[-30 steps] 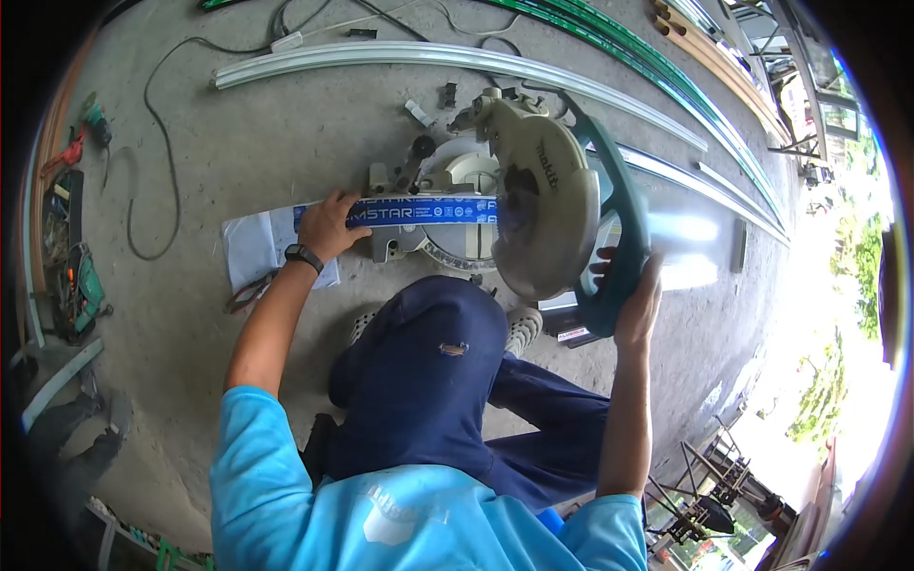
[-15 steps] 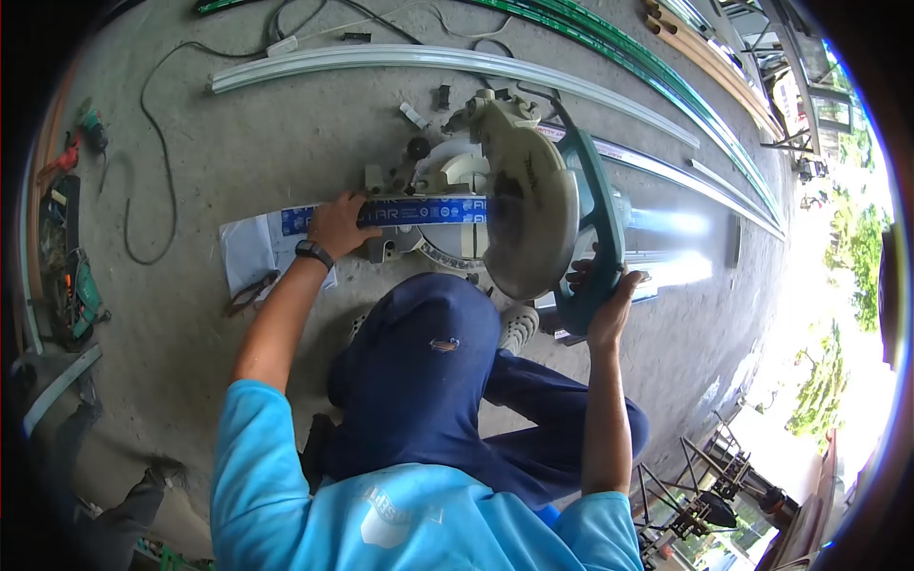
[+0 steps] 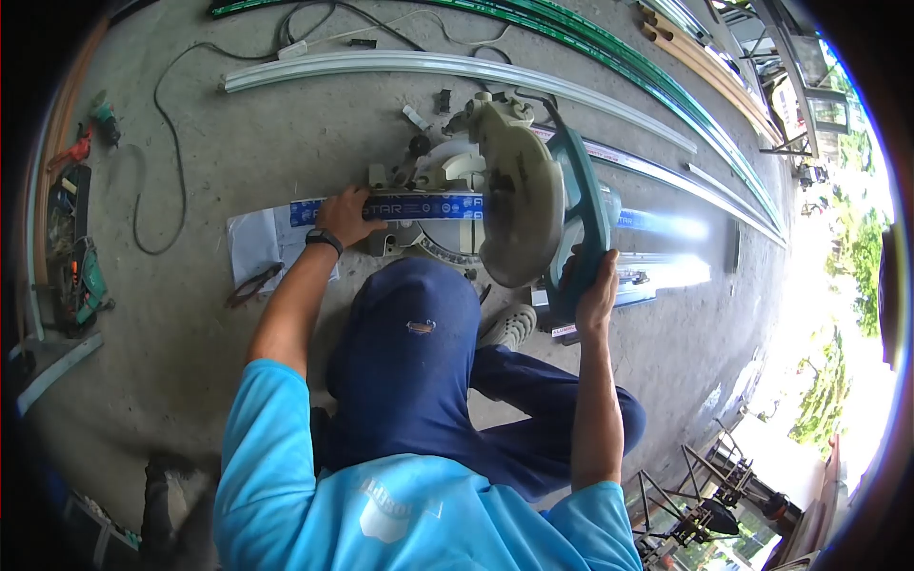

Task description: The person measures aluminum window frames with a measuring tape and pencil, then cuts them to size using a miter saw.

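A miter saw [image 3: 519, 190] with a pale blade guard and a dark green handle stands on the concrete floor in front of my knees. Across its base lies a long metal profile [image 3: 433, 206] covered in blue printed film. My left hand [image 3: 345, 219] is closed over this profile, left of the blade, and presses it at the fence. The saw's handle [image 3: 583, 228] is gripped by my right hand [image 3: 597, 288], whose fingers are partly hidden behind it. The guard hides where the blade meets the profile.
White paper [image 3: 255, 249] with a dark pair of pliers or similar tool lies left of the saw. Long white [image 3: 457, 65] and green profiles [image 3: 609, 59] stretch across the floor beyond, near a loose cable [image 3: 176, 143]. Power tools [image 3: 88, 285] sit at far left.
The saw handle and my right hand have shifted slightly up and left in view. My left hand stays on the profile. The whole view has turned a little.
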The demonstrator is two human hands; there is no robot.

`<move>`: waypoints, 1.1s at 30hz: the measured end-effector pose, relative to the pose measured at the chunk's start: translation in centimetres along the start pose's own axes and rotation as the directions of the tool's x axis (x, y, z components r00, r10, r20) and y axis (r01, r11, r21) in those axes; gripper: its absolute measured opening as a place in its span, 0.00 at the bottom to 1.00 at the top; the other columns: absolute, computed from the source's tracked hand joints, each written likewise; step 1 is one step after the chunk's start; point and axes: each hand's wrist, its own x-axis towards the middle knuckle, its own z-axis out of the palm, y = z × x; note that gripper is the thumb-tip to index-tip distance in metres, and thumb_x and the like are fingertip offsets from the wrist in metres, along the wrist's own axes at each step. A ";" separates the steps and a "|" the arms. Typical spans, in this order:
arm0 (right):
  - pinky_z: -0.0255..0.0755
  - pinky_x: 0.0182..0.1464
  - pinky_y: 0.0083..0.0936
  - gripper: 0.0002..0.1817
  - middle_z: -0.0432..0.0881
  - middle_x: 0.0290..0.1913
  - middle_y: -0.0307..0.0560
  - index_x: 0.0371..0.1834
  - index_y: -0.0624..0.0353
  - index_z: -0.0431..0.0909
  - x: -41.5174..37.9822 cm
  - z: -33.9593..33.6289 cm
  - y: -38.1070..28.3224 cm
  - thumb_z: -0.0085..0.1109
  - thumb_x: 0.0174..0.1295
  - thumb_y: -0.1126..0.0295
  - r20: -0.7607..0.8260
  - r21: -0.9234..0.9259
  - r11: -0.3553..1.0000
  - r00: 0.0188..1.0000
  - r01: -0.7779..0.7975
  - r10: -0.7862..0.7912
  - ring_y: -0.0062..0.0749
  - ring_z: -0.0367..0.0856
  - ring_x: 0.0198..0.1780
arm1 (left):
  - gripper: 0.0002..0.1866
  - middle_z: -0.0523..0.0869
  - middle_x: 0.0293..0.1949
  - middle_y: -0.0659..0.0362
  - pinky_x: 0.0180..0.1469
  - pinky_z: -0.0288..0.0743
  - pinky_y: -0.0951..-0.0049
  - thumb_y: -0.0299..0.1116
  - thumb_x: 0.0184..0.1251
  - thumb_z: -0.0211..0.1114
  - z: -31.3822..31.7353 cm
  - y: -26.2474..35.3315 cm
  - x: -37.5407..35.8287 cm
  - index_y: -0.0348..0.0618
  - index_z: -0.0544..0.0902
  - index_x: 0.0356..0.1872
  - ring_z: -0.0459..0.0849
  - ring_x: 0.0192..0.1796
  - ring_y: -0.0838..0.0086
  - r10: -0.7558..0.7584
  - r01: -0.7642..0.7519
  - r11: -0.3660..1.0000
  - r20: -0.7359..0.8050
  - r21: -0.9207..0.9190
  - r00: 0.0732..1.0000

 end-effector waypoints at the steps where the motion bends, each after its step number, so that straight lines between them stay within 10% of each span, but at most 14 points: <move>1: 0.75 0.33 0.25 0.41 0.83 0.30 0.45 0.50 0.67 0.81 0.0 0.0 0.0 0.31 0.81 0.35 -0.007 -0.020 1.000 1.000 0.004 -0.004 0.28 0.81 0.28 | 0.37 0.86 0.53 0.47 0.57 0.81 0.51 0.60 0.51 0.80 0.2 -0.1 0.0 0.44 0.86 0.56 0.87 0.54 0.47 0.005 -0.005 1.000 -0.012 -0.002 1.000; 33: 0.75 0.34 0.26 0.42 0.82 0.31 0.45 0.52 0.67 0.80 -1.0 0.6 7.1 0.32 0.80 0.34 -0.047 0.134 0.988 0.996 0.082 -0.077 0.29 0.80 0.29 | 0.39 0.85 0.53 0.50 0.59 0.79 0.50 0.58 0.48 0.82 0.8 -0.4 0.1 0.46 0.85 0.59 0.85 0.54 0.47 -0.023 0.021 0.998 -0.025 -0.056 0.999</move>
